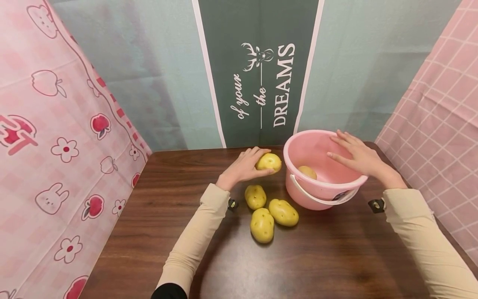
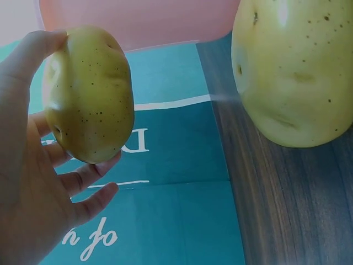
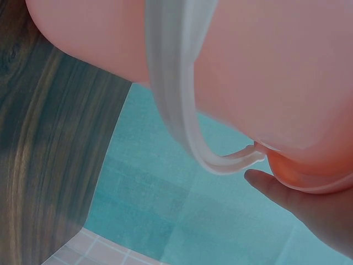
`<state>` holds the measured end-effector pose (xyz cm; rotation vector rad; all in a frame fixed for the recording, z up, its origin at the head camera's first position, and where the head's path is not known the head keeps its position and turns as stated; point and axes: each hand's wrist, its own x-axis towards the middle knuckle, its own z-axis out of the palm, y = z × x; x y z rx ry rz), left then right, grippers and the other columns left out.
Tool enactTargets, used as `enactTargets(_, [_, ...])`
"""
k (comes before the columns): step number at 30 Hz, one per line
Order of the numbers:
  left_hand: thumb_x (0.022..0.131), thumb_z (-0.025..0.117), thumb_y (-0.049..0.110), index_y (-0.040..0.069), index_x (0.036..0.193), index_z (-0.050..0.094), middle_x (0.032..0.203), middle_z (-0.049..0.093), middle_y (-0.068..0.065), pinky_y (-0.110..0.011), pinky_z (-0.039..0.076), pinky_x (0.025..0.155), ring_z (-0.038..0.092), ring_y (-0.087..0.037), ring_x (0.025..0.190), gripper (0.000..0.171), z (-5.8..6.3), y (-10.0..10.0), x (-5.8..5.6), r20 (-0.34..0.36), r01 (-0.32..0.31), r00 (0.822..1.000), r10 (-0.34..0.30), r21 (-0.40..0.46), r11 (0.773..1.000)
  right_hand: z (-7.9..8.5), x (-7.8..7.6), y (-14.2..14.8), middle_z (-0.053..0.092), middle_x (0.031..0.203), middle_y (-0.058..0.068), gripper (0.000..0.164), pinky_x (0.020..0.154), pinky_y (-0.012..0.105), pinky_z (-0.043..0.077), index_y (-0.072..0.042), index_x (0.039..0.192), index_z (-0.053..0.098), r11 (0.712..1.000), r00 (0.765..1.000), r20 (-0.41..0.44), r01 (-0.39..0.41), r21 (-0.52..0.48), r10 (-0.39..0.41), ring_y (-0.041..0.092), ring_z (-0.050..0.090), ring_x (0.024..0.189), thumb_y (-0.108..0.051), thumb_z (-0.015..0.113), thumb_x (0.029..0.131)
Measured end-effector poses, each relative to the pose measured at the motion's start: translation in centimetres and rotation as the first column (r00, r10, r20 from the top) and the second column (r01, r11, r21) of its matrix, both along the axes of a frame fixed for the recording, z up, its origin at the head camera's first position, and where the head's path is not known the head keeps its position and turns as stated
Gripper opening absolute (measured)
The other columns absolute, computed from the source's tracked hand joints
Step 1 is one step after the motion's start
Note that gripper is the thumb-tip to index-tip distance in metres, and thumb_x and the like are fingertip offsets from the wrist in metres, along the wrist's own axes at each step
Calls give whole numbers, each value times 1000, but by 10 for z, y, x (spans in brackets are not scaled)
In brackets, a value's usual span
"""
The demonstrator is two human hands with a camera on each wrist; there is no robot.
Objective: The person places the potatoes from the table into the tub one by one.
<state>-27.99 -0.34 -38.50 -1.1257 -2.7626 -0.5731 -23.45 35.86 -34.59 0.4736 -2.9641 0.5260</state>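
Note:
My left hand grips a yellow potato between thumb and fingers, above the table just left of the pink bucket. The left wrist view shows this held potato close up. My right hand is at the bucket's right rim with its fingers fairly straight; most of this hand is outside the right wrist view. Inside the bucket lies one potato. Three more sit on the table near it: an upper potato, a right potato and a lower potato.
A white handle hangs down the bucket's near side. The dark wood table meets a teal and green backdrop at its far edge. Pink printed cloth stands at the left, and pink checked cloth at the right.

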Motion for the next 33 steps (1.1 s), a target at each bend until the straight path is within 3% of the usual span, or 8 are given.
enactTargets(33, [80, 54, 65, 23, 136, 43, 112, 49, 7, -30, 35, 84, 42, -11, 95, 71, 8, 1, -1, -8, 2, 1000, -2, 26, 1000, 3, 0, -1, 13, 155, 9, 69, 93, 70, 21, -18, 146, 30, 999, 999, 28, 27, 27, -28, 35, 11, 141, -48, 53, 89])
